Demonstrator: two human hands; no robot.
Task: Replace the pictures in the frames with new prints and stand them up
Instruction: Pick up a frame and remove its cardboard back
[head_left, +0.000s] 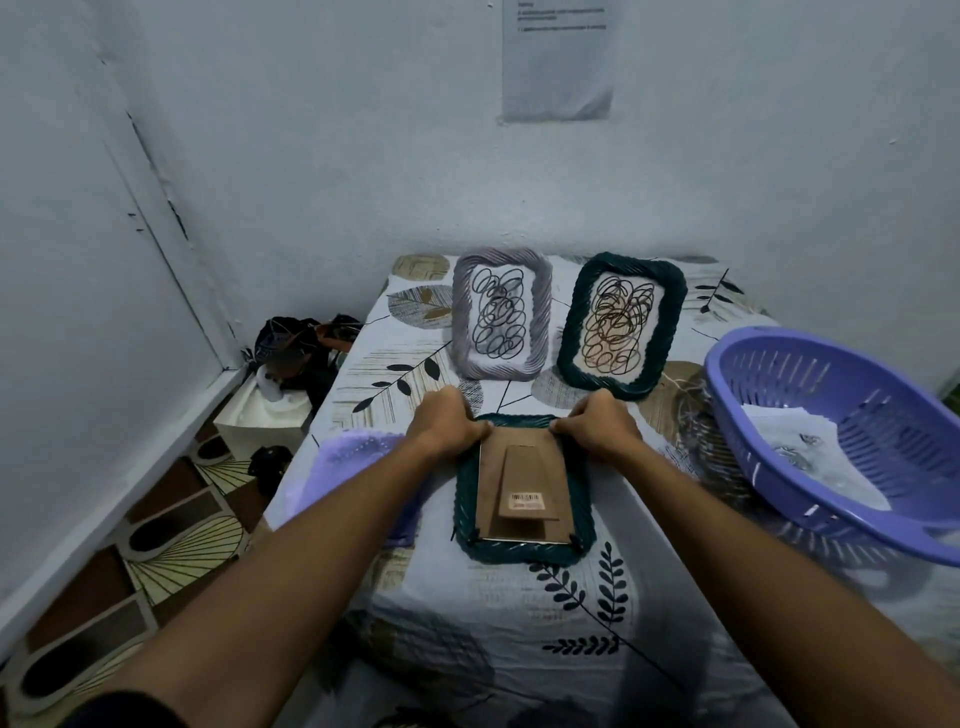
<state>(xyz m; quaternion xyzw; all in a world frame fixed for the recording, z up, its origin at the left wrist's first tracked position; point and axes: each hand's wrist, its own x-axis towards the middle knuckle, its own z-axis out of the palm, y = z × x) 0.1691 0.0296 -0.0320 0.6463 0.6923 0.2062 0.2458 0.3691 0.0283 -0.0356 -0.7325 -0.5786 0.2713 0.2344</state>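
On the leaf-patterned table (467, 613) we see a purple basket (831, 431) at the right edge, two frames standing near the far edge, and the green frame (522, 551) face down mid-table, our left hand (449, 422) and right hand (602, 427) pinching its far corners with curled fingers.

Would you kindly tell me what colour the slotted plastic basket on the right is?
The slotted plastic basket is lilac-purple, seen clearly in the head view.
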